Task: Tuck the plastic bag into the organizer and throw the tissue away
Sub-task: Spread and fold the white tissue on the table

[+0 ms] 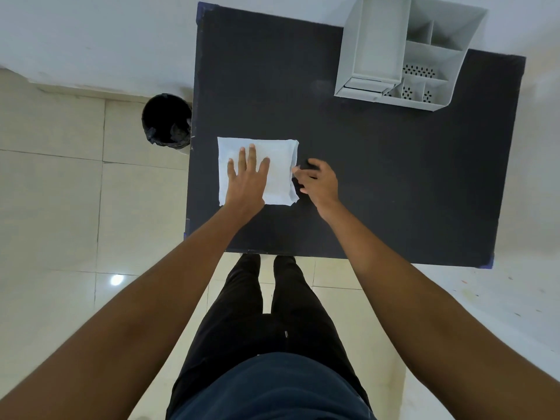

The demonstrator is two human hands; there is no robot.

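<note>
A flat white square sheet (277, 153) lies on the black table (394, 177) near its left edge; I cannot tell whether it is the tissue or the folded plastic bag. My left hand (247, 177) rests flat on it, palm down, fingers spread. My right hand (316, 183) is curled at the sheet's right edge, where the fingertips pinch the folded-up border. Something dark shows under those fingers, too unclear to name. The white organizer (375, 50), with several open compartments, stands at the table's far right corner.
A round bin with a black liner (166, 119) stands on the tiled floor just left of the table, close to the sheet. My legs are at the table's near edge. A white wall runs behind the table.
</note>
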